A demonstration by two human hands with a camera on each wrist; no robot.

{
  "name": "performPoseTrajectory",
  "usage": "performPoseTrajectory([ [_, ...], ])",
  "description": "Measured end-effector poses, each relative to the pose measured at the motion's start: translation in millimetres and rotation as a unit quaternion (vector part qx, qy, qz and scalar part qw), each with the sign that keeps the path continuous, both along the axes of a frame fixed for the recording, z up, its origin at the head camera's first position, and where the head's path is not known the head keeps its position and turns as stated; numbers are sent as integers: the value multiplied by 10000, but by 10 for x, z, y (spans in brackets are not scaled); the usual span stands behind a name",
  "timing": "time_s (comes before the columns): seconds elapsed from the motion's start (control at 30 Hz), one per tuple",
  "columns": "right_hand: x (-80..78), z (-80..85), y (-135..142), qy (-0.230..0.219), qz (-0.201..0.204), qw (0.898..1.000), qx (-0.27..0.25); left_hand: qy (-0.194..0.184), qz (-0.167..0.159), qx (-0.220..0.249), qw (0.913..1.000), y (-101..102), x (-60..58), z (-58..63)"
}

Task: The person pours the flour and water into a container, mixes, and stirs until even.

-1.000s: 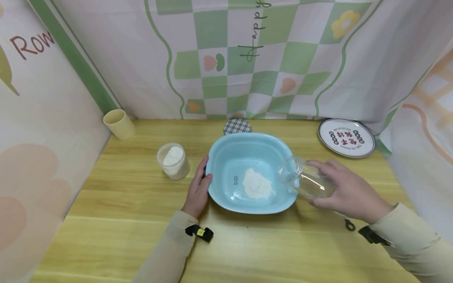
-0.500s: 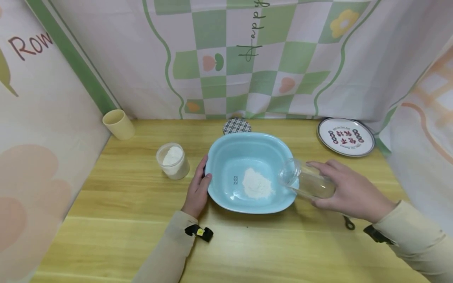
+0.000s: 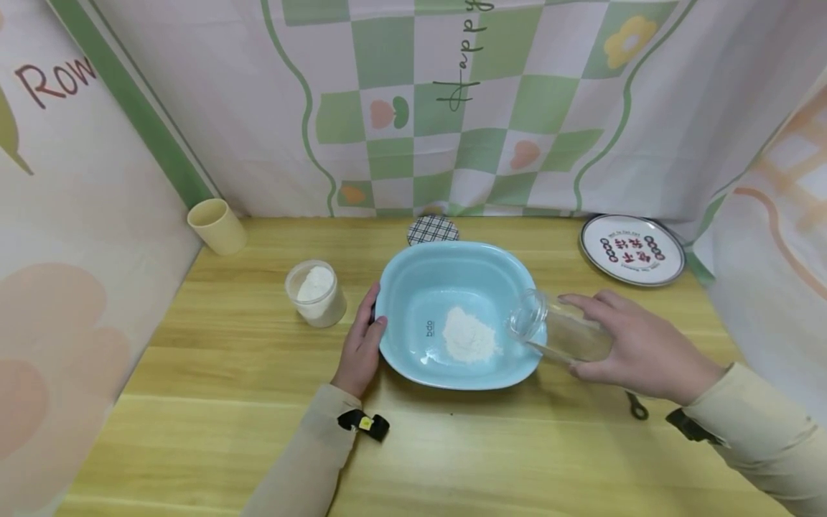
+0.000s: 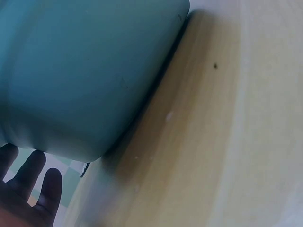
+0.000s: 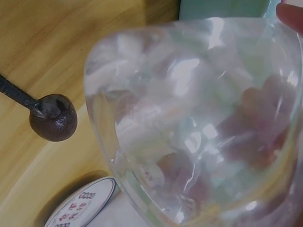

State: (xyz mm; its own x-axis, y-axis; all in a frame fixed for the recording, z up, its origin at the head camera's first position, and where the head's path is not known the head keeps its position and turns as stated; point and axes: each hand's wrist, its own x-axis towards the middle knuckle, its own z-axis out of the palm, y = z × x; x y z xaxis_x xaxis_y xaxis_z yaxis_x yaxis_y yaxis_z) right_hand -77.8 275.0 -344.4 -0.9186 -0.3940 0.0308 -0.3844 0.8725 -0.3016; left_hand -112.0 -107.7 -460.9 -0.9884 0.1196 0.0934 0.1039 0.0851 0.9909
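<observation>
Right now, our right hand [image 3: 629, 353] grips a clear jar [image 3: 571, 337], tilted so its mouth hangs over the right side of the blue basin [image 3: 405, 291] on the counter [image 3: 452, 459]. With our left hand [image 3: 359, 352] we hold the basin's left side, thumb at the rim. White powder [image 3: 469, 336] lies inside; an open tub [image 3: 316, 294] stands near our left hand.

Basin [image 3: 407, 294]: looks like plastic, smooth, glossy inside, duller outside
Bottle [image 3: 568, 339]: clear, glass or plastic, can't tell which; smooth, high gloss
Powder [image 3: 468, 336]: fine, matt
Tub [image 3: 328, 314]: clear plastic look, slightly cloudy
Table [image 3: 194, 431]: wood grain, smooth, soft sheen
Spoon [image 5: 54, 118]: dark bowl, speckled, shiny
Plate [image 3: 633, 251]: glazed look, smooth, glossy
Cup [image 3: 222, 231]: matt, smooth
Backdrop [image 3: 258, 136]: cloth, matt, lightly creased
</observation>
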Motion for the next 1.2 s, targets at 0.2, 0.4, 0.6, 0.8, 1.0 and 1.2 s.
performPoseTrajectory([
  [0.2, -8, 2, 1, -20, 21, 10000, 53, -10, 13, -37, 10000, 3, -1, 0],
  [0.4, -5, 16, 0, -72, -1, 9999, 70, 1, -5, -2, 10000, 5, -2, 0],
  [0.6, -8, 19, 2, -98, 5, 9999, 122, 3, -27, 70, 10000, 11, -1, 10],
  [0.8, -6, 24, -4, -167, -2, 9998, 88, 8, -39, 108, 9999, 10, 0, -1],
  [1.0, -10, 26, -4, -154, 21, 9998, 96, 58, -63, 173, 9998, 0, -1, -12],
  [1.2, -13, 23, -1, -207, 19, 9997, 101, 95, -111, 261, 9996, -10, 4, -8],
])
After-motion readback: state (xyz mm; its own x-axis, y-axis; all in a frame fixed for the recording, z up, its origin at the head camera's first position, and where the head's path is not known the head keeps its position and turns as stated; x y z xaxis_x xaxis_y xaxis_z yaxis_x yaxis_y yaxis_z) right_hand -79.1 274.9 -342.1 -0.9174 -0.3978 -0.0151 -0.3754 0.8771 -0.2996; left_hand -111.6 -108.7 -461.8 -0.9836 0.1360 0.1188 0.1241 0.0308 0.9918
